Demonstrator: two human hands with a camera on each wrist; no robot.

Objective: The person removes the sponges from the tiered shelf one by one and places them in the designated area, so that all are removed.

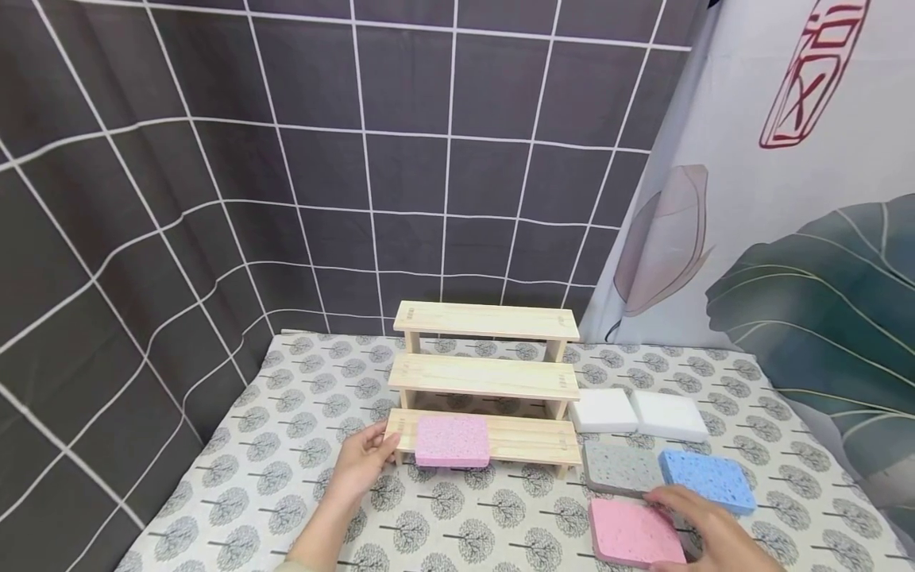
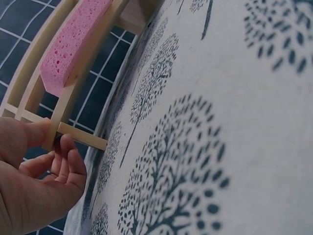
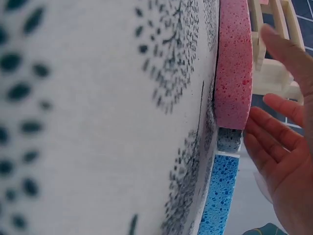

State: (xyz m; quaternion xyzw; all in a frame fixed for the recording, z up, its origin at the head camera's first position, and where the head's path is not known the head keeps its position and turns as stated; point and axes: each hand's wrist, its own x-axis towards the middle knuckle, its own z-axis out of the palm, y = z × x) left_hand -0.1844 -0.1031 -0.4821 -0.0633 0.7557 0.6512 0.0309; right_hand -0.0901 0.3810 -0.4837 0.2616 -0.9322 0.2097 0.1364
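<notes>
A three-step wooden rack (image 1: pixel 486 375) stands on the patterned cloth. On its lowest step, left of the middle, lies a speckled pink sponge (image 1: pixel 453 442). My left hand (image 1: pixel 363 462) pinches the left end of that step between thumb and fingers, also seen in the left wrist view. Over the right edge of a deeper pink sponge (image 1: pixel 633 531) my right hand (image 1: pixel 708 531) reaches with thumb and fingers spread; in the right wrist view its fingertips are close to the sponge's side. A grey sponge (image 1: pixel 620 467) and a blue sponge (image 1: pixel 708 480) lie just behind.
Two white sponge blocks (image 1: pixel 604 411) lie side by side to the right of the rack. Behind the table hangs a dark curtain (image 1: pixel 400 175) with white grid lines. A pale printed curtain (image 1: pixel 808 238) hangs at the right.
</notes>
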